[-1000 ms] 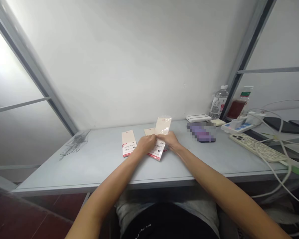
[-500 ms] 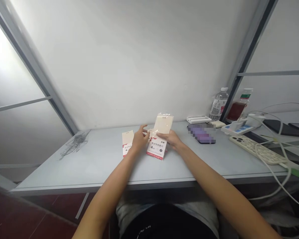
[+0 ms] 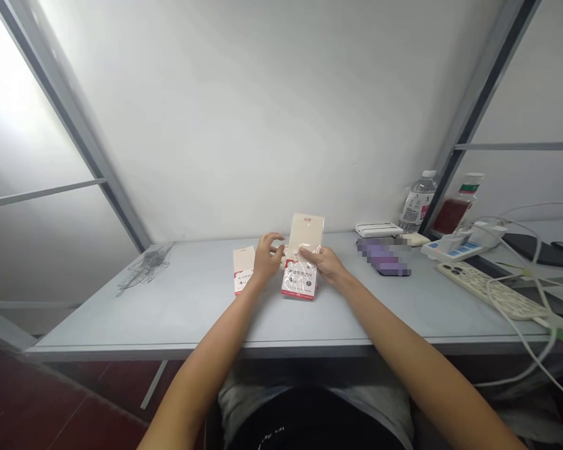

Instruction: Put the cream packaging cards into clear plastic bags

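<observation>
Head view: the right hand [image 3: 327, 264] grips a clear-wrapped card packet [image 3: 303, 265], which stands tilted at the middle of the grey table [image 3: 169, 312]. The left hand [image 3: 264, 259] is loose and unclasped at the packet's 9 o'clock. A second packet [image 3: 243, 272] lies flat at that hand's 9 o'clock.

At a grey table [image 3: 178, 312], the right hand [image 3: 327, 262] pinches a cream packet [image 3: 304, 232] in a clear sleeve, tilted up off the surface. The left hand [image 3: 265, 257] sits just beside its left edge, fingers loose. A 2nd packet [image 3: 243, 269] lies flat to the left. A phone [image 3: 385, 259] and 2 bottles [image 3: 417, 201] stand to the right.
</observation>
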Tool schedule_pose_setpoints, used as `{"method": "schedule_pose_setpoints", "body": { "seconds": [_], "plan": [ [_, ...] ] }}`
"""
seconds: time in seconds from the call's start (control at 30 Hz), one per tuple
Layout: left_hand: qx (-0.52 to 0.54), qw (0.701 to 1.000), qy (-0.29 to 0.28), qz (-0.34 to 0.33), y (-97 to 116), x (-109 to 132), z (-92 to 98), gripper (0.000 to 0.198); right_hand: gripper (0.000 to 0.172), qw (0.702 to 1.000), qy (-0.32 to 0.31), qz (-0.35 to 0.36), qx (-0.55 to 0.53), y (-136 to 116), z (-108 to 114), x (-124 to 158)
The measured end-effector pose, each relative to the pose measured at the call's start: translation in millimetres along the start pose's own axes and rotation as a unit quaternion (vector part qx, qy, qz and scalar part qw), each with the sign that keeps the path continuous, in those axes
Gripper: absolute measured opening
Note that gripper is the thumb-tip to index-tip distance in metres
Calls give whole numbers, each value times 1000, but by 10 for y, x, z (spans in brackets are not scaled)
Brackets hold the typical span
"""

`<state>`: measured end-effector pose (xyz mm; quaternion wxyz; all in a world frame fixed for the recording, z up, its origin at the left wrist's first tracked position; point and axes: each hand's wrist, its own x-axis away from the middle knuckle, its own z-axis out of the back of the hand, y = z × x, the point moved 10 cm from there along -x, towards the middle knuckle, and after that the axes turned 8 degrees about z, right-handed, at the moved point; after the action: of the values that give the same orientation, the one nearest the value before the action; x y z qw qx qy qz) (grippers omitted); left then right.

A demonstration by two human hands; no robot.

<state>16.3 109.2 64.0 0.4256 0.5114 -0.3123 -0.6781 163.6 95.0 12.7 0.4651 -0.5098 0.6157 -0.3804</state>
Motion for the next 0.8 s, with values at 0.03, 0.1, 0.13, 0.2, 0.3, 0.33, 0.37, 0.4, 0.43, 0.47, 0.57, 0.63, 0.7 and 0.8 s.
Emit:
{"method": "schedule_pose_setpoints", "body": {
  "seconds": [0.03, 0.1, 0.13, 0.2, 0.3, 0.33, 0.37, 0.4, 0.43, 0.47, 0.57, 0.63, 0.7, 0.8],
  "plan": [
    [10, 1000, -10, 7, -1, 1, -17, 18, 27, 1000, 0, 1, 2, -5, -1, 3],
    [41, 998, -31, 31, -19, 1, -57, 17, 29, 1000, -5, 3, 6, -19, -18, 12],
    [59, 996, -40, 46, -34, -1, -77, 19, 30, 1000, -8, 4, 8, -28, -27, 18],
    [82, 993, -55, 67, -61, -6, -112, 24, 31, 1000, -9, 6, 15, -41, -33, 28],
    [86, 991, -64, 77, -82, -18, -136, 29, 32, 1000, -4, 8, 28, -41, -16, 32],
    [84, 991, -67, 77, -86, -19, -142, 30, 32, 999, -5, 9, 33, -39, -13, 29],
    [83, 991, -70, 78, -92, -20, -147, 30, 33, 999, -8, 10, 37, -35, -12, 25],
    [81, 991, -73, 79, -98, -18, -152, 30, 33, 999, -10, 12, 41, -32, -11, 21],
    [80, 991, -75, 81, -105, -16, -155, 30, 34, 999, -12, 15, 45, -32, -10, 17],
    [80, 990, -76, 83, -113, -14, -156, 30, 34, 999, -13, 16, 49, -31, -9, 14],
    [86, 987, -93, 97, -149, 0, -187, 30, 36, 997, -16, 17, 71, -32, -11, 14],
    [95, 978, -143, 117, -183, 29, -289, 31, 38, 995, -24, 19, 99, -36, -22, 17],
    [104, 965, -198, 136, -213, 68, -399, 30, 40, 990, -26, 20, 136, -32, -13, 16],
    [122, 962, -194, 147, -250, 47, -382, 31, 42, 982, -15, 28, 184, -36, 28, 9]
  ]
}}
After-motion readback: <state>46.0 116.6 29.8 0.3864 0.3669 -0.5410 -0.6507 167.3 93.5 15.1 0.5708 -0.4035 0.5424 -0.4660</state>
